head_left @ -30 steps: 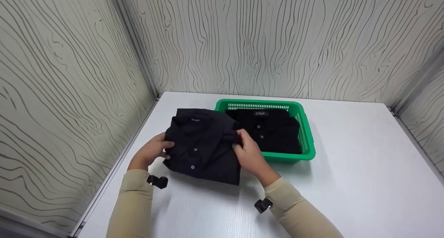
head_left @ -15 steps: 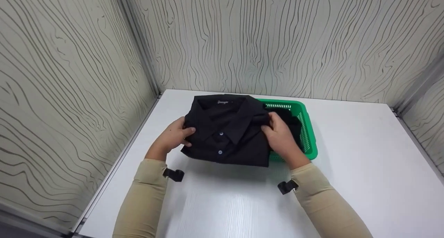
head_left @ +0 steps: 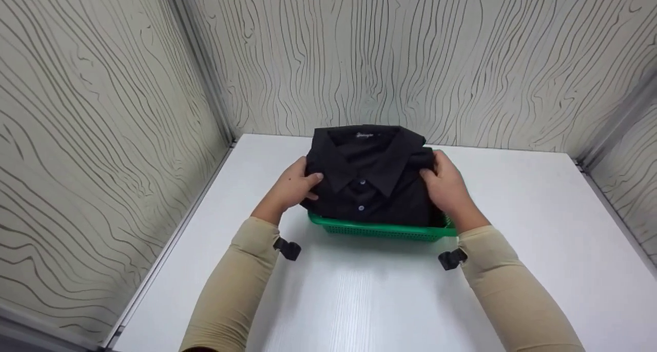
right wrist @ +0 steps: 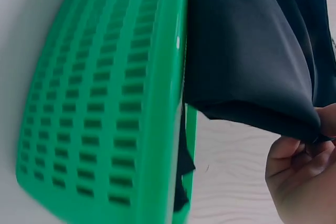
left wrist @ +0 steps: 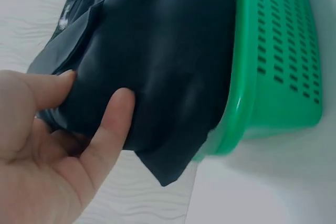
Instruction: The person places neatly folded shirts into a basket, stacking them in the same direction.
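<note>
A folded black shirt [head_left: 380, 200], collar at the far end and two buttons down its front, lies over the green basket [head_left: 382, 231] and covers most of its opening. My left hand [head_left: 295, 184] holds the shirt's left side, thumb on top and other fingers below. On the opposite side my right hand [head_left: 447, 185] pinches the shirt's right edge. In the left wrist view a corner of the shirt [left wrist: 173, 150] hangs past the basket rim. Below the held shirt, the right wrist view shows dark cloth [right wrist: 184, 177] inside the basket.
The basket stands on a white table [head_left: 328, 300] near its back edge. A patterned panel [head_left: 328, 54] rises behind the table, and another panel [head_left: 102, 152] runs along the left side.
Both hands have carried the folded shirt right and away from me, from the basket's left to over it. The shirt inside the basket, visible earlier, is now covered in the head view.
</note>
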Available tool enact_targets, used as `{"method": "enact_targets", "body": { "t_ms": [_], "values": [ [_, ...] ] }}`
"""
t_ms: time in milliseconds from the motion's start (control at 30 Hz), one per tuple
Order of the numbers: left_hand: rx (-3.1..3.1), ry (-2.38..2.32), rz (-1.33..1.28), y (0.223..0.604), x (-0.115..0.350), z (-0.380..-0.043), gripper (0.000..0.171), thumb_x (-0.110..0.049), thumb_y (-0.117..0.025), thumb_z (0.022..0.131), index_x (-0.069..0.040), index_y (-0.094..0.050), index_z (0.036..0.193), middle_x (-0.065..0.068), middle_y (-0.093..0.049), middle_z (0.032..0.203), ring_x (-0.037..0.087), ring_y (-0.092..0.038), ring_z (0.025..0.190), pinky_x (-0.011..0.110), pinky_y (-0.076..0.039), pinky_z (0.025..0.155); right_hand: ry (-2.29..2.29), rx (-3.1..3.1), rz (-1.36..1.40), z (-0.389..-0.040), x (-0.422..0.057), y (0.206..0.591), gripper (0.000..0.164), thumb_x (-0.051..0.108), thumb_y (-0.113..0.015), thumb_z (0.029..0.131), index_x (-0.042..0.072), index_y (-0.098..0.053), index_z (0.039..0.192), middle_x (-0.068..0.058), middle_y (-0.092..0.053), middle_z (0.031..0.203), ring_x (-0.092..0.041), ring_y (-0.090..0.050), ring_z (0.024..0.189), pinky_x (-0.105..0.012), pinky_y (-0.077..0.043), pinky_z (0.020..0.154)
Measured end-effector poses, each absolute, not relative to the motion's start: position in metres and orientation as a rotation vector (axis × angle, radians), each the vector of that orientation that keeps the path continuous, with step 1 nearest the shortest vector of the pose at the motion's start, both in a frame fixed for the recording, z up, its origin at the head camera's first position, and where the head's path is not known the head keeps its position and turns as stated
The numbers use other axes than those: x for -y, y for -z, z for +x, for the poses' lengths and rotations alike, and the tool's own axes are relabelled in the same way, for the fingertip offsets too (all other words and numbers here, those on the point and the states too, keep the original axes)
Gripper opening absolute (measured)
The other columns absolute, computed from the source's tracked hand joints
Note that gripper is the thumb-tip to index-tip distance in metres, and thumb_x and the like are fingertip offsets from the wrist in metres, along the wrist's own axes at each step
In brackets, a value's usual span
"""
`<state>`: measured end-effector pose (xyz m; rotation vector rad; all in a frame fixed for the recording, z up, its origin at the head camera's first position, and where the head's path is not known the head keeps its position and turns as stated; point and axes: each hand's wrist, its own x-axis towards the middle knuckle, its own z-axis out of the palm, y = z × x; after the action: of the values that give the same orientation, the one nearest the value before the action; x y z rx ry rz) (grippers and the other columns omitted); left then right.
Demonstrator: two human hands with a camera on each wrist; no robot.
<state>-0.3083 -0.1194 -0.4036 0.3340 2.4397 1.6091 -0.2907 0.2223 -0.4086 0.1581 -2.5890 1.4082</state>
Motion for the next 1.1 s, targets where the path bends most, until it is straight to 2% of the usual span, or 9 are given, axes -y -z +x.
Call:
{"method": "enact_targets", "body": {
  "t_ms": [167, 367, 500, 600, 933, 1100],
  "values": [
    [-2.447, -1.56, 0.29, 0.409, 0.104, -0.315, 0.041, -0.023, -0.053, 0.096, -0.006, -0.039, 0.13, 0.013, -0.048, 0.122, 0.025, -0.061, 0.097, 0.03, -0.054, 0.069, -1.337, 2.639, 0.146, -0.299, -0.235, 0.411, 0.028, 0.018, -0.046, 0.098, 0.013, -0.045, 0.125, -0.01, -0.054, 0.126, -0.026, -0.049, 0.114, -0.05, -0.035, 0.095],
    [-2.579, -1.326, 0.27, 0.417, 0.091, -0.319, 0.045, -0.03, -0.052, 0.096, -0.007, -0.038, 0.133, 0.014, -0.05, 0.122, 0.024, -0.061, 0.09, 0.033, -0.054, 0.067, -1.268, 2.72, 0.117, -0.304, -0.247, 0.423, 0.031, 0.018, -0.042, 0.099, 0.01, -0.042, 0.129, -0.016, -0.051, 0.127, -0.032, -0.045, 0.118, -0.054, -0.033, 0.097],
    [-2.693, -1.166, 0.243, 0.422, 0.085, -0.32, 0.052, -0.033, -0.051, 0.097, -0.006, -0.035, 0.138, 0.014, -0.048, 0.132, 0.025, -0.053, 0.113, 0.041, -0.046, 0.09, -1.247, 2.768, 0.092, -0.306, -0.251, 0.429, 0.031, 0.016, -0.041, 0.099, 0.009, -0.04, 0.129, -0.017, -0.049, 0.129, -0.033, -0.044, 0.12, -0.054, -0.032, 0.098],
    [-2.752, -1.11, 0.236, 0.425, 0.082, -0.322, 0.057, -0.033, -0.051, 0.097, -0.005, -0.032, 0.143, 0.013, -0.042, 0.141, 0.023, -0.04, 0.128, 0.043, -0.035, 0.102, -1.22, 2.796, 0.08, -0.308, -0.252, 0.432, 0.03, 0.015, -0.041, 0.099, 0.009, -0.04, 0.128, -0.017, -0.048, 0.131, -0.035, -0.043, 0.122, -0.055, -0.032, 0.098],
    [-2.846, -1.006, 0.228, 0.438, 0.076, -0.33, 0.054, -0.033, -0.051, 0.097, -0.007, -0.035, 0.142, 0.012, -0.046, 0.138, 0.024, -0.043, 0.125, 0.043, -0.037, 0.1, -1.13, 2.865, 0.063, -0.316, -0.251, 0.439, 0.037, 0.015, -0.041, 0.098, 0.007, -0.037, 0.134, -0.02, -0.042, 0.137, -0.038, -0.037, 0.127, -0.057, -0.029, 0.1],
    [-2.9, -0.897, 0.218, 0.445, 0.072, -0.332, 0.053, -0.033, -0.05, 0.097, -0.007, -0.036, 0.142, 0.012, -0.047, 0.136, 0.024, -0.046, 0.124, 0.042, -0.039, 0.099, -1.064, 2.88, 0.079, -0.318, -0.253, 0.443, 0.036, 0.013, -0.041, 0.098, 0.005, -0.038, 0.133, -0.023, -0.045, 0.133, -0.039, -0.039, 0.124, -0.057, -0.031, 0.099]
  ]
}}
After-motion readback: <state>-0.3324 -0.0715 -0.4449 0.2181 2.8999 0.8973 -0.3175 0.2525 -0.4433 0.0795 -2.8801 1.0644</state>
